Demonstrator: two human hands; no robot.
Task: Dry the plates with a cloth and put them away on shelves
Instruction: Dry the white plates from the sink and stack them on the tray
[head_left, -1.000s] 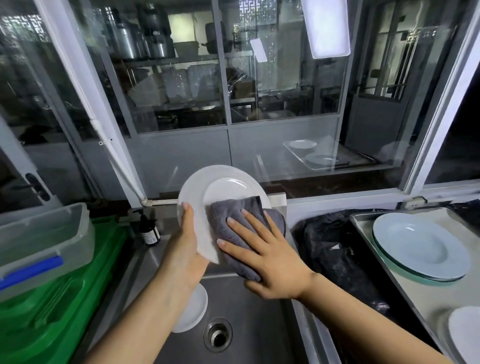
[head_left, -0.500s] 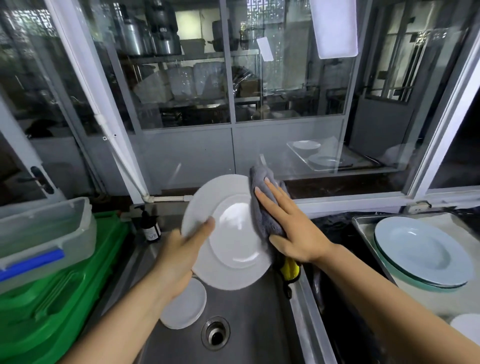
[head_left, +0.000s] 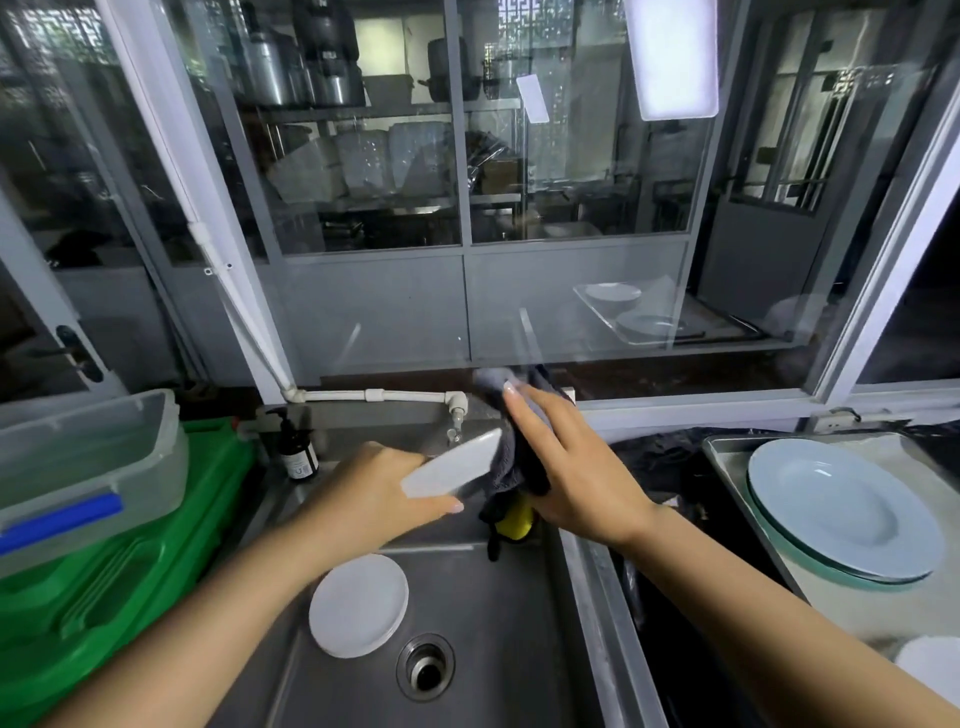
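Left hand (head_left: 371, 499) grips the edge-on plate (head_left: 451, 462), right hand (head_left: 566, 467) presses the cloth (head_left: 506, 457) flat-fingered against it

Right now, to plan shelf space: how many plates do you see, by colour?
White plates: 3, one in the left hand, one in the sink, one at bottom right.
Pale blue plates: 1, on the tray.
Total: 4.
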